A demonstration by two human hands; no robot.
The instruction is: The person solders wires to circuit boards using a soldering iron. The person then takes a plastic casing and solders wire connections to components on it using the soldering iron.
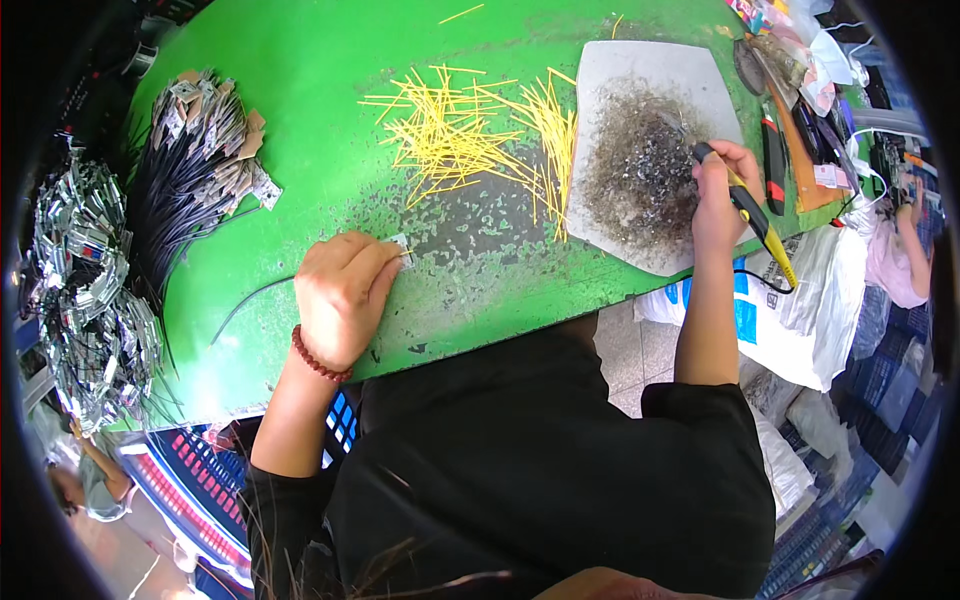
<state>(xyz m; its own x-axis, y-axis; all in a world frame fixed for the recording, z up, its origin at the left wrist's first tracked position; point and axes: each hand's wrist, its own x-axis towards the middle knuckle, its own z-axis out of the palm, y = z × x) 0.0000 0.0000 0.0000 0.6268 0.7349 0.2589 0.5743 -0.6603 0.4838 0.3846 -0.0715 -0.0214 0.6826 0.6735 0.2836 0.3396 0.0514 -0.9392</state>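
My left hand (343, 292) rests on the green table with its fingers pinched on a small silvery piece (402, 251). From under that hand a thin black cable (247, 300) trails to the left. In my right hand (722, 200) is a yellow-and-black soldering iron (766, 237), gripped like a pen. Its tip points over a grey-white sheet (652, 60) covered in the middle by dark, glittering residue (650, 165). Between the hands, toward the far side, lies a loose pile of short yellow wires (445, 140), some reaching the sheet's left edge.
At left, a bundle of black cables (170, 200) with tan and silver ends lies beside a heap of silvery metal parts (85, 300). A red-and-black utility knife (773, 165) is right of the sheet. White sacks (790, 320) and a blue crate (200, 465) stand below table level.
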